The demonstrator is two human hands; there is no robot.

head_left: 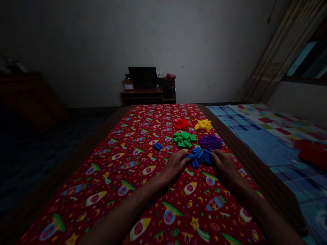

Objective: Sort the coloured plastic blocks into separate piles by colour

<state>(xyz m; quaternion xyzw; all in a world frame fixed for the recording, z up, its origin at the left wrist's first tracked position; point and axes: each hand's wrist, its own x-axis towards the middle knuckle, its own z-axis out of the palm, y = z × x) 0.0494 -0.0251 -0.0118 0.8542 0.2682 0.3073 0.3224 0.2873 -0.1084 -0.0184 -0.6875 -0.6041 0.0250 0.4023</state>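
A small heap of blue plastic pieces (198, 156), short and tube-like, lies on the red patterned cloth (133, 173). From its left side my left hand (176, 162) reaches in, fingers bent, with thumb and fingertips closed at the edge blue pieces. On the opposite side my right hand (226, 164) has curled fingers pressed against the heap's right end. Just beyond the hands are a green heap (184, 139) and a purple heap (211, 142) of similar pieces. A pair of loose blue pieces (157, 146) rests apart, left of the green heap.
Farther back on the cloth are a red heap (182, 124) and a yellow heap (203, 125). A bed with a checked sheet (265, 136) stands to the right. By the far wall is a desk (141, 92) with a dark monitor (143, 77). The room is dim.
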